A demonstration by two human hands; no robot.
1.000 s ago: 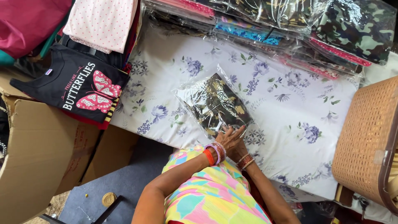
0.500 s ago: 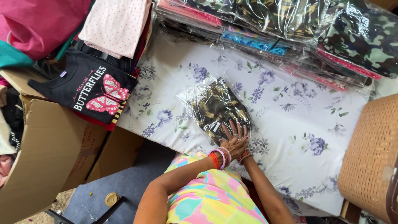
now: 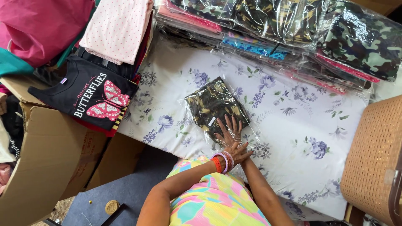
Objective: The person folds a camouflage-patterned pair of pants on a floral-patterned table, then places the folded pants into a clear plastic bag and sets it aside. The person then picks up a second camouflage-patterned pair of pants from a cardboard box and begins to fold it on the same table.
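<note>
Your right hand lies flat, fingers spread, on the one camouflage packet on the floral sheet, your left hand crossed over its wrist. Beyond the packet lies one row of bagged garments; left of it, one black butterfly shirt.

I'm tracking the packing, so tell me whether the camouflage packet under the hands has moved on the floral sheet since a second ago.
No. The camouflage packet lies on the same patch of the floral sheet, among the same printed flowers; only the camera has shifted. Both hands press its near end.

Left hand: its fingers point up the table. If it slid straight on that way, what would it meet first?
The left hand already lies on the camouflage packet; beyond that comes bare floral sheet, then probably the stacked plastic-wrapped packets.
</note>
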